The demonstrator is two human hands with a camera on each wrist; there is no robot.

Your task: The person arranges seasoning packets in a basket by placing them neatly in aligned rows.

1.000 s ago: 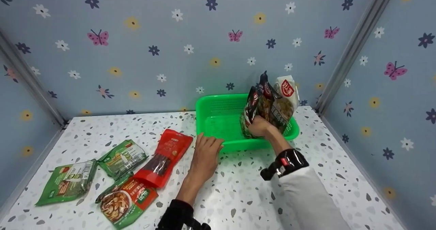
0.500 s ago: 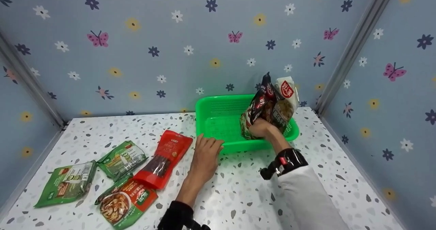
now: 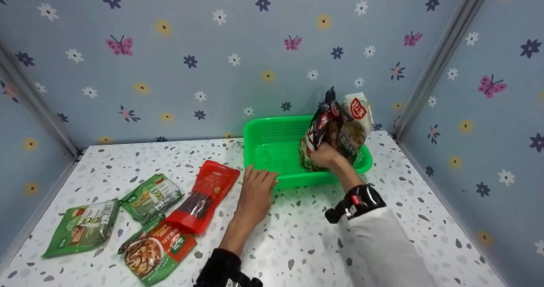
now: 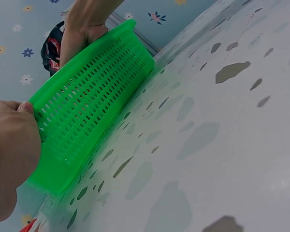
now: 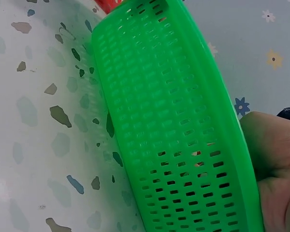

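Note:
A green plastic basket [image 3: 297, 181] stands near the back wall. My left hand [image 3: 255, 197] grips its front rim near the left corner, with the thumb on the outer side in the left wrist view. Inside the basket's right half, my right hand [image 3: 326, 156] holds a dark food pouch [image 3: 313, 136] low down, its fingertips hidden against the pouch. More pouches stand upright behind it, among them a white-topped pouch [image 3: 358, 113] with a red label at the right end. In the right wrist view, the basket's slotted wall [image 5: 159, 106] hides most of the pouches.
Left of the basket lie a red pouch [image 3: 212, 183] with a clear window, an orange-and-green pack [image 3: 159, 251] and two green packs, a nearer one [image 3: 83, 229] and a farther one [image 3: 153, 197]. Blue patterned walls [image 3: 212, 83] bound the speckled table [image 3: 306, 244] at the back and sides.
The dark pouch leaned to the right half a second ago and now stands a little straighter, with my right hand still at it. My left hand stays on the basket rim.

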